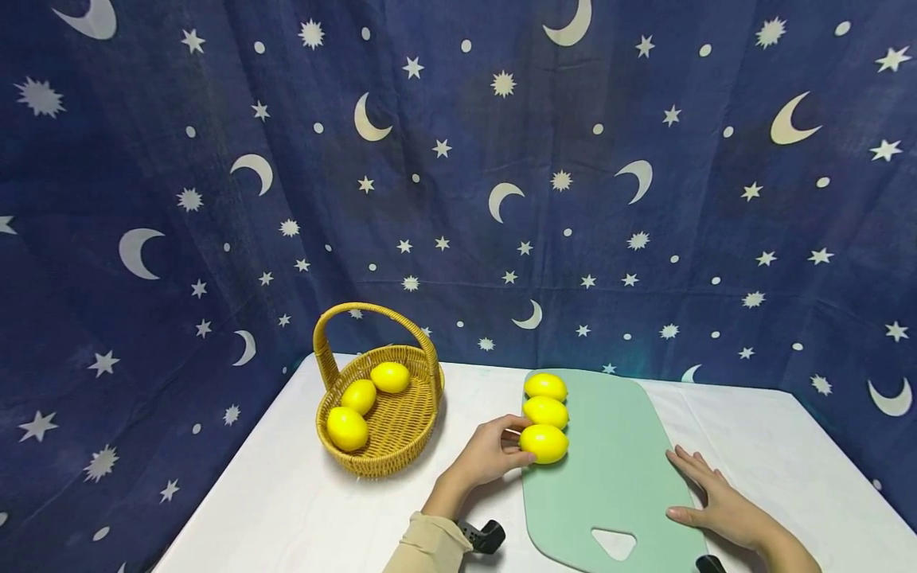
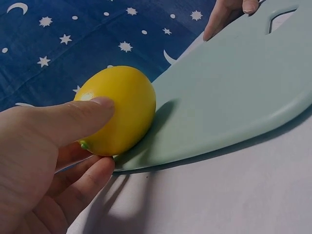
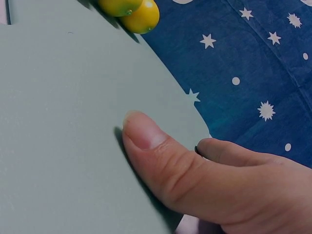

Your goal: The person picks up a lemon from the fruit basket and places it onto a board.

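My left hand [image 1: 491, 453] holds a yellow lemon [image 1: 544, 443] between thumb and fingers at the left edge of a pale green cutting board [image 1: 616, 477]. In the left wrist view the thumb lies over this lemon [image 2: 122, 109] and the fingers curl beneath its near end. Beyond it two more lemons, a middle one [image 1: 546, 411] and a far one [image 1: 546, 387], line the same edge. At the board's right edge rests my right hand [image 1: 723, 505], fingers spread. The right wrist view shows its thumb [image 3: 161, 165] over the board, with nothing gripped.
Left of the board, a wicker basket [image 1: 380, 465] with a tall arched handle [image 1: 380, 309] holds three lemons [image 1: 359, 396] along its left and back side. A white cloth [image 1: 272, 509] covers the table. Behind it hangs a blue curtain [image 1: 458, 199] with moons and stars.
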`<state>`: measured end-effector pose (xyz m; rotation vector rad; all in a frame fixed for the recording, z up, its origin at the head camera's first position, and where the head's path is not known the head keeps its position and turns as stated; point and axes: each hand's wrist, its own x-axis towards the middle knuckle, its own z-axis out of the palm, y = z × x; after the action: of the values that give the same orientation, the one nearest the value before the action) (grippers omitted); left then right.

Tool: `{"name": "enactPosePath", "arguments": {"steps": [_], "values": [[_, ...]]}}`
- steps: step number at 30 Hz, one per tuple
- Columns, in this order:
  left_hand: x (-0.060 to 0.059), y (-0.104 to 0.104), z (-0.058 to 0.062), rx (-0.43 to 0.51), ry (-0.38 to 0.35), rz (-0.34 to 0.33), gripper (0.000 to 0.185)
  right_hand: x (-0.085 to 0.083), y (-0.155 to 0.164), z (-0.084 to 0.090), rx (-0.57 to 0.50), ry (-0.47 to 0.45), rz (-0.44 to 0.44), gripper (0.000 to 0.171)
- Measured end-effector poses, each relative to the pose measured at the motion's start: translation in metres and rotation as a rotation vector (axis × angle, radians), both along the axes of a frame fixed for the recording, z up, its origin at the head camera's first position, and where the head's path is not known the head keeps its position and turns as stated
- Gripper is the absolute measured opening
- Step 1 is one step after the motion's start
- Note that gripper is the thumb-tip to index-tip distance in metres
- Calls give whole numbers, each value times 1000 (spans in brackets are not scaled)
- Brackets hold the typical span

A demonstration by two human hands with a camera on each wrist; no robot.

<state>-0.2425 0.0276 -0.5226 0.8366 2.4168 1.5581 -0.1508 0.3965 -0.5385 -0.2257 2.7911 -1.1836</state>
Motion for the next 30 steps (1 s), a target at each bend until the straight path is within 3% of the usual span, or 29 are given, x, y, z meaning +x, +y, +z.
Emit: {"name": "enactPosePath", "arguments": {"steps": [12, 23, 30], "values": [[0, -9, 11, -3, -37, 12, 50, 1, 0, 0, -2, -6, 3, 91], [6, -32, 48, -23, 49, 2, 43, 0, -1, 3, 1, 2, 5, 91], [11, -56, 71, -72, 60, -51, 42, 1, 0, 1, 10, 6, 4, 90]]}}
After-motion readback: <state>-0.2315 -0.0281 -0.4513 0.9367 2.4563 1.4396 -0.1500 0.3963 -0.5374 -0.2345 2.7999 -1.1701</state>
